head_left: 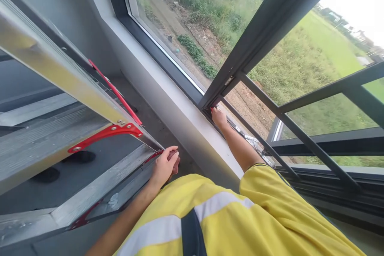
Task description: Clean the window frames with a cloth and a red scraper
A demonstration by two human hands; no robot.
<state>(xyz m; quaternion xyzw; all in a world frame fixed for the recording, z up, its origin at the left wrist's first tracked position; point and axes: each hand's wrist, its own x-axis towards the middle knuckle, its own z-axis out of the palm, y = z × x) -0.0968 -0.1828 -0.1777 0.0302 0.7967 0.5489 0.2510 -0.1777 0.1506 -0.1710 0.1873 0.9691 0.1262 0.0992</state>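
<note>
My left hand [165,165] is closed around the side rail of an aluminium stepladder [99,106], where the rail runs down beside my body. Red braces join the ladder's steps to the rail. My right arm reaches past dark metal bars [259,92] to the lower corner of the dark window frame [240,36]. There my right hand [219,118] is closed, with a small red bit showing at its fingertips; what it grips is too small to name. Along the bottom frame near my forearm lies a metal window stay [252,139].
A white sill ledge [168,88] runs diagonally between the ladder and the window. Dark shoes [48,174] show below the ladder steps. Glass panes stand beyond the frame, with a dirt track and grass [303,64] outside and far below.
</note>
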